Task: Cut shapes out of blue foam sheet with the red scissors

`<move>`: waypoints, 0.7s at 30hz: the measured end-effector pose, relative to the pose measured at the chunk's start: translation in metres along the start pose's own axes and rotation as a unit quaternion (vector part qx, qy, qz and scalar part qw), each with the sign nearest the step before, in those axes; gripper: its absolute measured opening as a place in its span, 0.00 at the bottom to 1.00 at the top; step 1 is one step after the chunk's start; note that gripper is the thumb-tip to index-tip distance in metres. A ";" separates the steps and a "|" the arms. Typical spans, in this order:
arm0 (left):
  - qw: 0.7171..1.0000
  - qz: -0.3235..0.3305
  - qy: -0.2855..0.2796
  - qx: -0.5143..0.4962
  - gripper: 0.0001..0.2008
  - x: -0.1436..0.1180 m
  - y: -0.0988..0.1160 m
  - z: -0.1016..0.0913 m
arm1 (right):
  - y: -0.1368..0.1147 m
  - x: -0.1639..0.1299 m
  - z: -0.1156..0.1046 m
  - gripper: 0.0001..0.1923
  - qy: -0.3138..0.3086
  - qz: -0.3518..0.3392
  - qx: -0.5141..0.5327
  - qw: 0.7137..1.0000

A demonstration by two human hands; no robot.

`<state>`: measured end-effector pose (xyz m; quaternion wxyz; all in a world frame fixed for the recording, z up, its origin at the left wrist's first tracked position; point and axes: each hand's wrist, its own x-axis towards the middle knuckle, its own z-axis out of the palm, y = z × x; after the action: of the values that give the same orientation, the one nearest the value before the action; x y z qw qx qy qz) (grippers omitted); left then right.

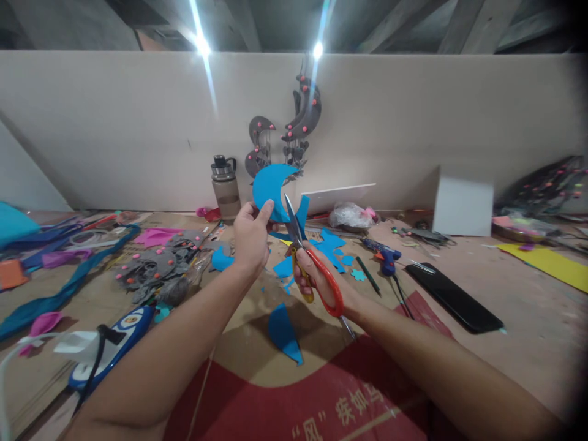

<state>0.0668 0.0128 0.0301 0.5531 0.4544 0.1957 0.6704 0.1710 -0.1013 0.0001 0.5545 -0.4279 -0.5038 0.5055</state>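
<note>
Forearms [179,349]: reaching in from both lower corners.
Blue offcut [283,334]: flat on cardboard [239,352], between them.
Right hand [315,264]: curled round the scissors [337,294], blades pointing away, leaning left.
Left hand [252,236]: pinching the blue crescent [269,187].
Crescent: above the tabletop [528,306], roughly upright, hollow facing the blades; contact unclear.

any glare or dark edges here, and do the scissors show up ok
In the head view, two bright lights flare into long streaks; in the head view, the right edge falls to black; also in the head view, scissors and blue crescent read clearly.
</note>
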 end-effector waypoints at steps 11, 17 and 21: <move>1.000 0.013 -0.014 0.019 0.15 0.004 -0.001 -0.004 | 0.011 0.005 -0.005 0.25 -0.030 0.001 0.002 1.000; 0.999 0.029 -0.021 0.038 0.14 0.006 -0.003 -0.007 | 0.013 0.006 -0.006 0.27 -0.027 0.013 0.012 0.999; 0.999 0.029 -0.023 0.040 0.14 0.006 -0.004 -0.007 | 0.011 0.005 -0.005 0.27 -0.019 0.028 0.026 0.999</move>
<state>0.0632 0.0214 0.0260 0.5194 0.4968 0.1967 0.6669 0.1743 -0.0943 -0.0110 0.5415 -0.4171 -0.4890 0.5419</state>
